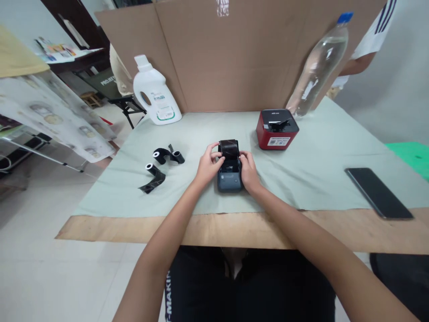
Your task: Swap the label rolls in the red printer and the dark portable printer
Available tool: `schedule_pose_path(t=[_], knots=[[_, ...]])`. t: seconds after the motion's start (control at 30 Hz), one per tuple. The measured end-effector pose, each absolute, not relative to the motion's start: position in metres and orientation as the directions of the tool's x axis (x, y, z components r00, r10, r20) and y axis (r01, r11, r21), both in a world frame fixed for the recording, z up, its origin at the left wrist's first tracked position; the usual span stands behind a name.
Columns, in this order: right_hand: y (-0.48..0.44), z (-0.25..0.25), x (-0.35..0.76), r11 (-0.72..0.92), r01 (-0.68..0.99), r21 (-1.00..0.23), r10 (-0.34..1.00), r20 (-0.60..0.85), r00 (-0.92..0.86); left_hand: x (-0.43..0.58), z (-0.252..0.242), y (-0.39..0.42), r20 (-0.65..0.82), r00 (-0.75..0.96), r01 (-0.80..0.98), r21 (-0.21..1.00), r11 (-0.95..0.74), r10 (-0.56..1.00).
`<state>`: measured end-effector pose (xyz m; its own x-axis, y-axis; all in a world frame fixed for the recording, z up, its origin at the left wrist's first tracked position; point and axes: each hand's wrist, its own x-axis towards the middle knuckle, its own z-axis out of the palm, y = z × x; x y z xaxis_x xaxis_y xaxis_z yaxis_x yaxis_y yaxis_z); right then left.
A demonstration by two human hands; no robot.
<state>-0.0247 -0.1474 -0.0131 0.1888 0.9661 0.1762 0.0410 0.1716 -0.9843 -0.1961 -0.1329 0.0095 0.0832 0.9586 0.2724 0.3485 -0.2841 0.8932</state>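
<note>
A small dark portable printer (229,182) sits on the cloth in front of me, its lid (229,149) raised at the back. The upraised part looks dark and glossy; whether a roll sits inside it I cannot make out. My left hand (208,166) grips the printer's left side, thumb over the opening and fingers at the lid's edge. On the other side, my right hand (248,170) is wrapped round the printer's right edge. To the left lie unwound black ribbon rolls with white cores, one (167,155) behind another (154,178).
A red box-shaped device (275,136) with a black top stands behind right. Against the cardboard (221,62) are a white jug (156,94) and a tilted clear bottle (318,71). A phone (378,192) lies by the wooden front edge (214,228). A person's sleeve (375,36) shows behind.
</note>
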Motion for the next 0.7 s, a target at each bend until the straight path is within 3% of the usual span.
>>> schedule_pose_path(t=[0.13,0.27,0.53,0.7], knots=[[-0.147,-0.014,-0.024,0.174,0.032,-0.984,0.966,0.177,0.191,-0.204,0.005,-0.141,0.266,0.179,0.335,0.889,-0.312,0.947],[-0.146,-0.014,-0.025,0.179,0.029,-0.983,0.964,0.181,0.194,-0.21,0.003,-0.145,0.26,0.168,0.321,0.898,-0.302,0.951],[-0.146,-0.014,-0.025,0.173,0.023,-0.985,0.967,0.174,0.188,-0.208,0.016,-0.128,0.279,0.169,0.588,0.741,-0.324,0.945],[-0.145,-0.015,-0.025,0.173,0.034,-0.984,0.966,0.176,0.19,-0.214,0.02,-0.119,0.285,0.283,0.487,0.78,-0.393,0.916]])
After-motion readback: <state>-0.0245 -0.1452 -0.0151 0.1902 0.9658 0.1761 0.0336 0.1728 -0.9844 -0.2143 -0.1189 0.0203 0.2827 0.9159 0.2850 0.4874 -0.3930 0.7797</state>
